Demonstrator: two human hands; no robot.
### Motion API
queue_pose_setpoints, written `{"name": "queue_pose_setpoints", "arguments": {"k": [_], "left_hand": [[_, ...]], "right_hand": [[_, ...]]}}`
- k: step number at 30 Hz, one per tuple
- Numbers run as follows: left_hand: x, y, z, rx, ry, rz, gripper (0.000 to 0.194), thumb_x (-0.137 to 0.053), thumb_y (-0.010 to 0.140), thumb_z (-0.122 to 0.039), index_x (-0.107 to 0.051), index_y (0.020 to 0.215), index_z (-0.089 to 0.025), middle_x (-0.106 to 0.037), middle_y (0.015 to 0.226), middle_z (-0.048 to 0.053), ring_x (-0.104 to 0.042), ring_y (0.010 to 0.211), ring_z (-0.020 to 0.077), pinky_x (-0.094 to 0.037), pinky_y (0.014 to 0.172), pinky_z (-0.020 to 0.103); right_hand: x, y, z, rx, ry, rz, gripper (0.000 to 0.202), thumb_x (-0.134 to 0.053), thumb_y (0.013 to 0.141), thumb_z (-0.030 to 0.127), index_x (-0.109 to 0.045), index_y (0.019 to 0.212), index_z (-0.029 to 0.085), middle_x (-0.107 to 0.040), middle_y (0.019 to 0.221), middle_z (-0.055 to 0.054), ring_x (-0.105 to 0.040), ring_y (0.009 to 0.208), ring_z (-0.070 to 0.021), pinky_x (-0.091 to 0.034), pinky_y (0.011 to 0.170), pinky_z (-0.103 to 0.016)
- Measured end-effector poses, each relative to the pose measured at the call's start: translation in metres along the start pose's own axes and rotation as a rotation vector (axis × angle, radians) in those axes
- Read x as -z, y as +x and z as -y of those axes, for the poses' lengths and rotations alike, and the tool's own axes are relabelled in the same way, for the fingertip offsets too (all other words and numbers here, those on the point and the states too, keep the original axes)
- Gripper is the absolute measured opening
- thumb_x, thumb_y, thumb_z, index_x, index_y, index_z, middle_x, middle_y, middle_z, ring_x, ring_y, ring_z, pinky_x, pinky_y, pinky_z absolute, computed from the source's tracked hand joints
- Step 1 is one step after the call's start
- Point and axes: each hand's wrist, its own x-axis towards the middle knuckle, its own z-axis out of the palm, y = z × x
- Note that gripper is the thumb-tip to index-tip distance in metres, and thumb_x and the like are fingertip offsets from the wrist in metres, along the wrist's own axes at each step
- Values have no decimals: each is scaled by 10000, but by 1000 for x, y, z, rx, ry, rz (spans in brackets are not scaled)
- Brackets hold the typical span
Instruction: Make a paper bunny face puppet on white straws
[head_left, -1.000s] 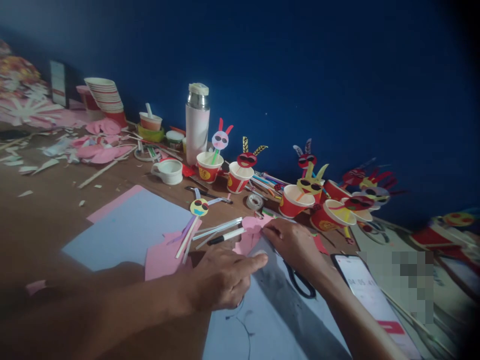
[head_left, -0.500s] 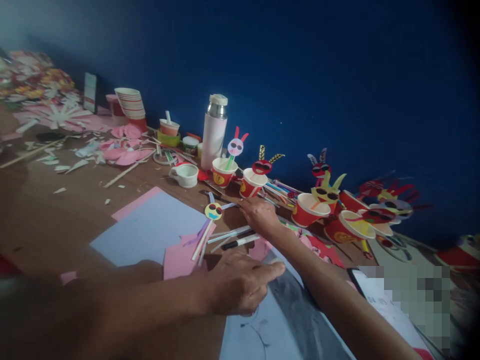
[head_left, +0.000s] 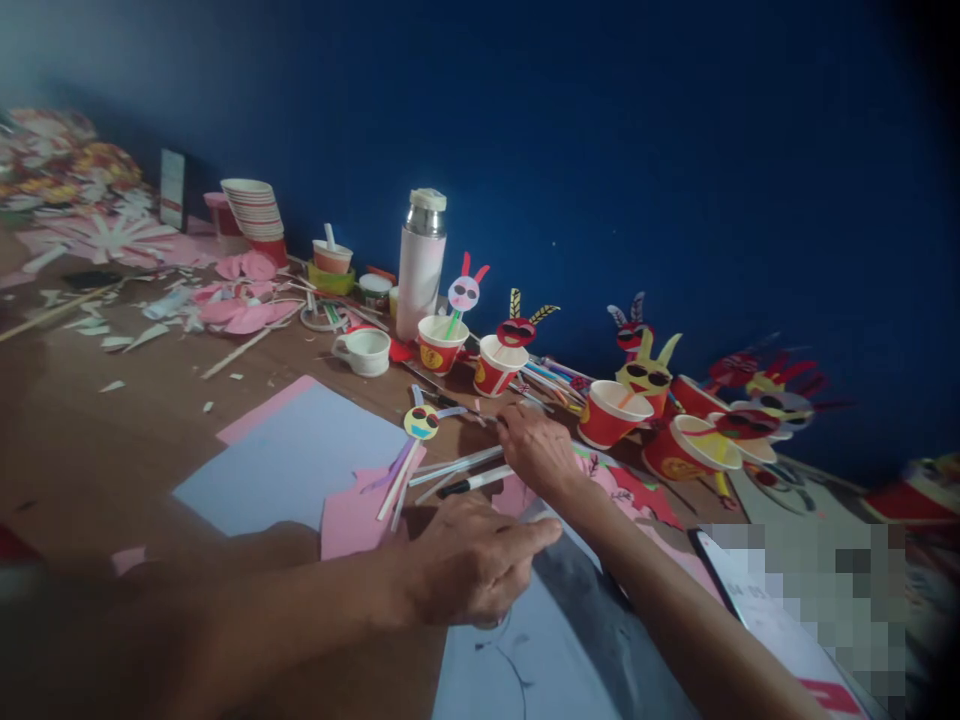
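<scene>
My left hand (head_left: 480, 560) is over a white sheet with a thin branch-like drawing (head_left: 510, 665). Its index finger points right and the other fingers curl under; whatever they hold is hidden. Farther back, my right hand (head_left: 538, 447) reaches down to the table, its fingers bunched at the end of a thin dark stick-like tool (head_left: 457, 402). I cannot make out what is between them. Left of it lies a yellow paper face with sunglasses (head_left: 421, 423) and paper strips below. White strips (head_left: 457, 465) and a black-and-white marker (head_left: 472, 482) lie between my hands.
Red paper cups (head_left: 611, 415) with paper faces line the wall. A flask (head_left: 421, 265) and a white mug (head_left: 365, 352) stand left of them. A pale blue sheet (head_left: 292, 450) covers mid-table. Scraps (head_left: 150, 335) litter the left; a phone (head_left: 757, 600) is at right.
My right hand has drawn slightly right and down along the table, away from the yellow paper face. My left hand stays almost in place. The view has shifted a little.
</scene>
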Motion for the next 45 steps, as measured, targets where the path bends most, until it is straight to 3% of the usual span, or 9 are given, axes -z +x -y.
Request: {"name": "queue_pose_setpoints", "arguments": {"k": [5, 9, 13, 17, 21, 25, 32, 38, 45], "left_hand": [[0, 0, -2, 22, 1, -8, 296, -434, 822, -158, -516, 1106, -150, -674, 664, -12, -632, 601, 121, -439, 576, 224], [3, 2, -2, 58, 11, 39, 283, -451, 868, -298, -550, 1099, -169, -700, 731, 4, -647, 643, 134, -464, 606, 229], [8, 4, -2, 71, -43, 31, 379, -445, 861, -458, -606, 1051, -172, -712, 801, 43, -656, 716, 156, -488, 652, 244], [10, 4, -3, 87, -112, 48, 561, -429, 809, -590, -595, 1097, -138, -704, 707, 61, -651, 649, 174, -495, 619, 260], [8, 2, -1, 63, -97, 49, 633, -440, 781, -622, -580, 1118, -106, -708, 782, 93, -657, 672, 199, -502, 638, 295], [5, 2, 2, 30, -88, 38, 387, -459, 868, -377, -575, 1109, -99, -697, 712, 67, -641, 623, 162, -491, 598, 256], [7, 3, 0, 6, -55, 60, 358, -436, 886, -324, -561, 1115, -79, -693, 695, 81, -659, 678, 184, -516, 649, 288], [7, 1, 0, 25, -21, 94, 350, -363, 896, -245, -506, 1183, -103, -693, 743, 77, -660, 743, 179, -505, 738, 305], [4, -1, 5, 0, 21, 152, 356, -332, 900, -241, -449, 1213, -120, -685, 758, 55, -649, 727, 162, -507, 675, 260]], "right_hand": [[33, -41, -17, -122, 27, -105, 215, -401, 906, 250, -586, 976, 164, -677, 781, -60, -628, 703, -187, -397, 613, -255], [75, -90, -34, -76, 327, -242, 151, -479, 876, 289, -584, 948, 208, -678, 803, -13, -628, 685, -139, -431, 647, -218], [100, -135, -51, -114, 433, -76, 145, -510, 857, 326, -593, 951, 254, -686, 815, 10, -640, 689, -132, -458, 604, -194], [96, -160, -62, -172, 561, 146, 192, -465, 871, 350, -618, 928, 248, -691, 800, -4, -647, 709, -150, -485, 593, -196], [86, -165, -64, -275, 613, 344, 232, -446, 876, 387, -623, 926, 246, -687, 849, -14, -637, 756, -163, -485, 624, -216], [85, -159, -60, -292, 656, 439, 282, -391, 892, 405, -610, 936, 233, -672, 836, -22, -621, 772, -175, -475, 635, -238], [80, -153, -41, -196, 548, 395, 220, -462, 865, 352, -591, 1012, 251, -668, 927, -32, -619, 814, -187, -461, 691, -273], [67, -145, 13, -80, 449, 335, 155, -480, 844, 230, -607, 925, 193, -668, 777, -51, -627, 725, -211, -420, 637, -293], [76, -137, 41, -216, 775, 421, 155, -411, 880, 232, -561, 914, 211, -652, 734, 2, -582, 615, -130, -360, 552, -214]]}}
